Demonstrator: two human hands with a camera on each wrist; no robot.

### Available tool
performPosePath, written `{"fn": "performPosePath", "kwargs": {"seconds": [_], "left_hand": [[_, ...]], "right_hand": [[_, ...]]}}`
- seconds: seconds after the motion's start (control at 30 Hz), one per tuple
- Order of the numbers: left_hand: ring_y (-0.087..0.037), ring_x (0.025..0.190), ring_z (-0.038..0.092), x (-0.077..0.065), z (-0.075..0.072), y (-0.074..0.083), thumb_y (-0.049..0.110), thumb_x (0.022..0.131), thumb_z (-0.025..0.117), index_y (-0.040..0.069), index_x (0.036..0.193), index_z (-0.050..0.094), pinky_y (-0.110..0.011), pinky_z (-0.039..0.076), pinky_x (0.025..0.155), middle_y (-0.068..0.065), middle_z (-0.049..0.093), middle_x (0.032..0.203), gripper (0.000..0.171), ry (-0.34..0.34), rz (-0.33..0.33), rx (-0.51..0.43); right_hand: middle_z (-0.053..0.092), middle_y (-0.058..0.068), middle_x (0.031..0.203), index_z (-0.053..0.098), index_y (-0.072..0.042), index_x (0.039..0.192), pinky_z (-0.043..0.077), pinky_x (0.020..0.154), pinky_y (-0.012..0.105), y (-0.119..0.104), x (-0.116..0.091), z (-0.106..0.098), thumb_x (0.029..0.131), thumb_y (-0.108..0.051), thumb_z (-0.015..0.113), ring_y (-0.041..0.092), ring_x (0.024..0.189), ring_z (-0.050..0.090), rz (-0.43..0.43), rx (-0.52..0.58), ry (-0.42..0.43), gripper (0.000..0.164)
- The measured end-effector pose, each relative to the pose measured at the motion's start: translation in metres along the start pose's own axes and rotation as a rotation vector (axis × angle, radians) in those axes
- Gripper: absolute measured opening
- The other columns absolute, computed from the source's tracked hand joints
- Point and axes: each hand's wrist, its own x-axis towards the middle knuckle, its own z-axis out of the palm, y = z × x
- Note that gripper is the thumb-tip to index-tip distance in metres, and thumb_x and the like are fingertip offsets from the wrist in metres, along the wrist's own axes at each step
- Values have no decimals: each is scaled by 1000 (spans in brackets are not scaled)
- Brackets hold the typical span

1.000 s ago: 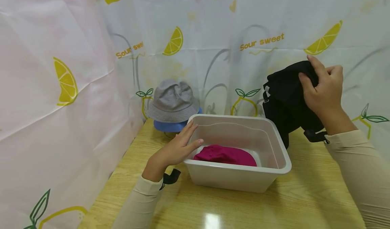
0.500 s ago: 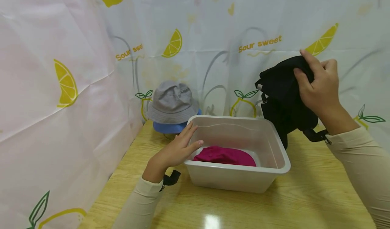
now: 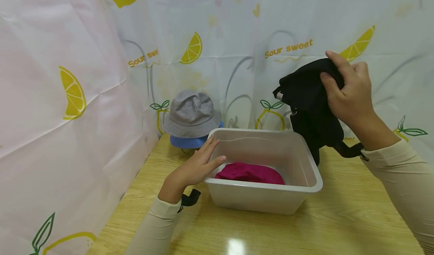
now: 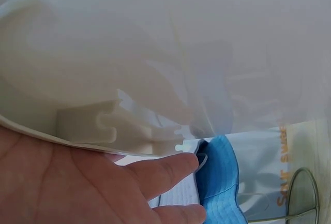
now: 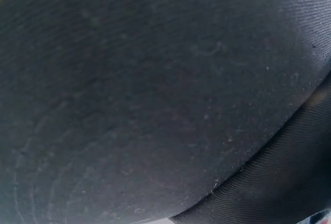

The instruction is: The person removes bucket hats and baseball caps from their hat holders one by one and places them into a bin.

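My right hand (image 3: 354, 91) pinches a black cap (image 3: 305, 83) between thumb and fingers, up behind the right end of the white plastic bin (image 3: 257, 200). A pale strap end shows on the cap's left side. Black fabric (image 5: 155, 94) fills most of the right wrist view. Below the held cap hangs more black fabric (image 3: 313, 130) with a small buckle. Fingers straight, my left hand (image 3: 194, 166) rests against the bin's left rim; the left wrist view shows the palm (image 4: 77, 188) against that rim. A magenta cap (image 3: 251, 173) lies inside the bin.
Behind the bin's left corner, a grey bucket hat (image 3: 192, 113) sits on top of a blue hat (image 3: 186, 141). A wire stand (image 4: 305, 195) shows near them in the left wrist view. A lemon-print curtain (image 3: 230, 21) hangs behind the wooden table (image 3: 339, 217).
My right hand has moved left and slightly up with the black cap, shifting it away from the buckled black fabric below. The left hand and bin have stayed nearly still.
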Motion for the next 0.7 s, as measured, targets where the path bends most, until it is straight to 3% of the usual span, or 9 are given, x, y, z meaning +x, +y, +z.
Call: {"fn": "performPosePath", "kwargs": {"seconds": [0.23,0.7], "left_hand": [[-28,162,2,1,0,-1,66,105,38,19,168,12,-67,1,125,-1,-5,176,83,-2,12,-2],[-26,162,1,0,0,0,65,105,39,17,168,13,-64,2,126,-1,-4,176,83,1,22,-18]], "right_hand": [[44,5,102,56,-36,150,26,74,34,-16,-3,0,103,-30,59,-5,90,26,-30,25,-41,48],[44,13,96,60,-29,147,26,70,33,-35,-10,0,104,-23,60,-1,85,29,-126,54,-109,43]]}}
